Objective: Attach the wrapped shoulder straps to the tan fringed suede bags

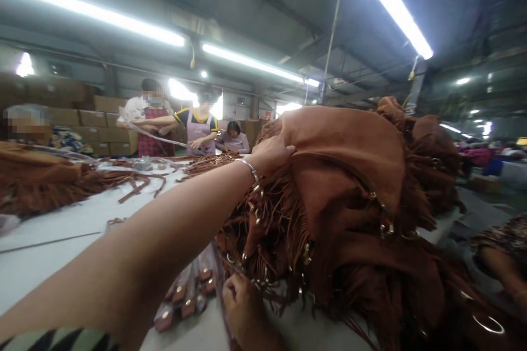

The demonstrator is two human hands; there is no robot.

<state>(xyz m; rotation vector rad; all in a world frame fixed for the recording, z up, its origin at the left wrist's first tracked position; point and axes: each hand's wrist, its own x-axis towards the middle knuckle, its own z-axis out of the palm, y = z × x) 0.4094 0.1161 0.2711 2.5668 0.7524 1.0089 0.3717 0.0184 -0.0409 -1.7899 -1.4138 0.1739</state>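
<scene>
**Clamped onto the top fringe bag**

Got the left hand (272, 154) closed on the top edge of a brown suede fringe bag (346, 164), which sits on top of a heap (370, 279) of bags on the white table (61, 230). The right hand (242, 304) is down low at the heap's base with fingers curled, can't tell if it's gripping anything. Wrapped straps (185, 296) lie just beside it.

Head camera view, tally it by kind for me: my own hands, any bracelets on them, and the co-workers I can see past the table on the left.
Hands: 2, left hand on the brown fringed pile, right hand low at its foot
Bracelets: 1, on the left wrist
Co-workers: 4
Total: 7
</scene>
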